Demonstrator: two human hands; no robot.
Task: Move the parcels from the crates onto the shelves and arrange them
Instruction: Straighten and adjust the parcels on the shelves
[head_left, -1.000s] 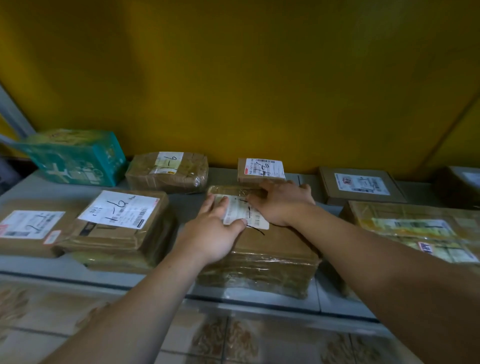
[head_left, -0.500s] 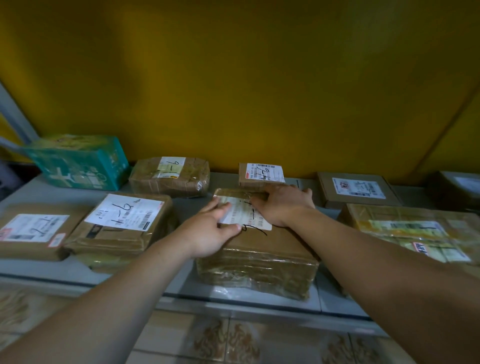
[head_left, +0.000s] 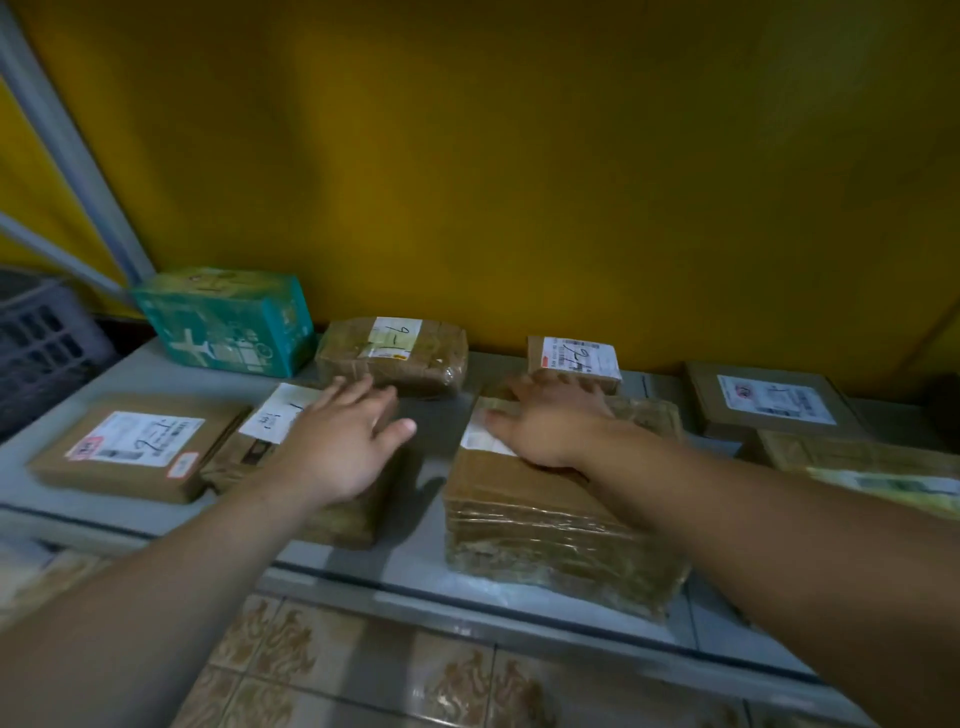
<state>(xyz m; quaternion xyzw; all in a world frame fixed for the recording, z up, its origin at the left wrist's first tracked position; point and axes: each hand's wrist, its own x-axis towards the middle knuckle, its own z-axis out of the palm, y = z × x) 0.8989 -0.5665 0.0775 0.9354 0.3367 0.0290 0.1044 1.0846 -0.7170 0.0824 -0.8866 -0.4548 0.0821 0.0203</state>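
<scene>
A thick brown parcel wrapped in clear tape (head_left: 561, 514) lies on the grey shelf (head_left: 426, 566) near its front edge. My right hand (head_left: 550, 421) rests flat on its top, fingers spread over the white label. My left hand (head_left: 337, 441) hovers with straight fingers over a second brown parcel with a white label (head_left: 280, 421), to the left of the first. Whether it touches that parcel is unclear.
More parcels lie on the shelf: a flat brown one (head_left: 135, 447) at far left, a teal box (head_left: 228, 322), a taped bundle (head_left: 395, 353), a small box (head_left: 576, 358), two or more at right (head_left: 774, 400). A dark crate (head_left: 36, 343) stands left. Yellow wall behind.
My left hand has left the thick parcel's label and moved left over the neighbouring parcel. The right hand stays on the thick parcel. The view has shifted.
</scene>
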